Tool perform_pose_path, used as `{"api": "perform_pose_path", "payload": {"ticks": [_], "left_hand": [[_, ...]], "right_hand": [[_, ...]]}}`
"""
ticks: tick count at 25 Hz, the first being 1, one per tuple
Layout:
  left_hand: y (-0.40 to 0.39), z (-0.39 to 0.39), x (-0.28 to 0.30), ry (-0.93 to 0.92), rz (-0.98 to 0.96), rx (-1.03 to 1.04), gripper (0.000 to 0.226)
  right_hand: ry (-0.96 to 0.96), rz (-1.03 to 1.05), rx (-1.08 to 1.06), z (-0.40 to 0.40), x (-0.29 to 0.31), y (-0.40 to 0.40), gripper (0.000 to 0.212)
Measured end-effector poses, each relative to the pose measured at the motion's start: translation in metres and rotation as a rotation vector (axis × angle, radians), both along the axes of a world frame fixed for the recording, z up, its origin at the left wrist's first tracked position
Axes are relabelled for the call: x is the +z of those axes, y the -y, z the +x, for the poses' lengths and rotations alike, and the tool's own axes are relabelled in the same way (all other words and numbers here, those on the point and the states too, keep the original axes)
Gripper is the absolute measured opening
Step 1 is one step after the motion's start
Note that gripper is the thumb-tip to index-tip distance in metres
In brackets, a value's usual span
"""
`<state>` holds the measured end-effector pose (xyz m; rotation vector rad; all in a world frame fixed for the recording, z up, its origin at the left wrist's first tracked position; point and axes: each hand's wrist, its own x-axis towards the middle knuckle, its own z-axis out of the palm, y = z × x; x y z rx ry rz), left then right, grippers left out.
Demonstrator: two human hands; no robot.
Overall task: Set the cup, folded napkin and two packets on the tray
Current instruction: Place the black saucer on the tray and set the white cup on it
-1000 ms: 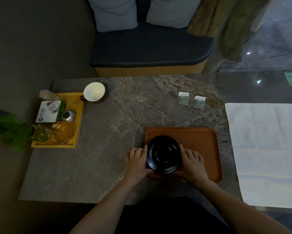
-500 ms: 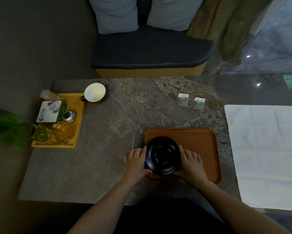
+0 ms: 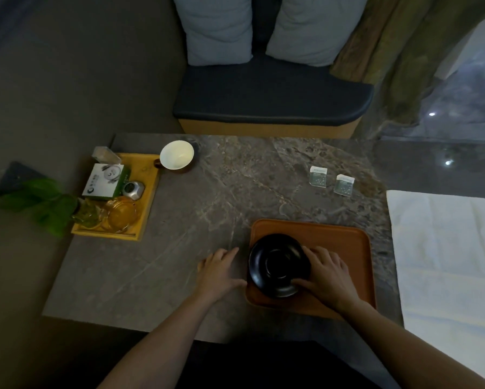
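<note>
Head view: my right hand (image 3: pixel 326 276) curls its fingers and thumb round a black saucer (image 3: pixel 279 265) on the left part of the orange tray (image 3: pixel 345 248). My left hand (image 3: pixel 218 269) lies flat on the stone table (image 3: pixel 221 197) beside it, fingers straight and close together. Far off sits the white cup (image 3: pixel 177 155); two packets (image 3: pixel 331 181) lie beyond the tray, the white napkin (image 3: pixel 446 248) unfolded at right.

Both forearms were extended forward. The left hand (image 3: pixel 217 272) was laid flat, fingers straight; the right hand (image 3: pixel 326 275) was curled in a grip.
</note>
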<state>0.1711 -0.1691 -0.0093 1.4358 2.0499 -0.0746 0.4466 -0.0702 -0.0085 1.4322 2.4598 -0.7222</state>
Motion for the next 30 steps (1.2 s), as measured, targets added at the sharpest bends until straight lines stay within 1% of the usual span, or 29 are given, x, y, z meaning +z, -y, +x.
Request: {"api": "perform_pose_path", "payload": {"ticks": [3,7,10,13,16,20,23,25,30], "left_hand": [[0.001,-0.036,0.003,0.001,0.009,0.041,0.076],[-0.003,-0.097,0.009,-0.026,-0.015,0.017,0.063],[-0.012,-0.145,0.022,-0.078,-0.003,0.015,0.05],[-0.023,-0.192,0.035,-0.098,0.021,0.039,0.044],[-0.042,-0.234,0.049,-0.054,0.04,0.088,0.04],[-0.081,-0.279,0.063,-0.134,0.048,0.049,0.031],[-0.107,-0.302,0.061,-0.08,0.039,0.095,0.024],[-0.124,-0.314,0.058,-0.06,0.06,0.117,0.025],[-0.155,-0.34,0.043,-0.059,0.124,0.084,0.026]], "right_hand": [[0.038,0.081,0.067,-0.015,0.01,-0.02,0.073],[0.119,0.125,0.175,-0.048,0.026,-0.05,0.059],[0.203,0.102,0.216,-0.088,0.035,-0.073,0.053],[0.236,0.094,0.249,-0.135,0.041,-0.094,0.051],[0.242,0.088,0.286,-0.182,0.046,-0.114,0.052],[0.317,0.065,0.34,-0.246,0.052,-0.143,0.053],[0.308,0.077,0.343,-0.291,0.054,-0.16,0.062],[0.301,0.093,0.338,-0.317,0.053,-0.17,0.07],[0.256,0.116,0.311,-0.367,0.041,-0.196,0.084]]}}
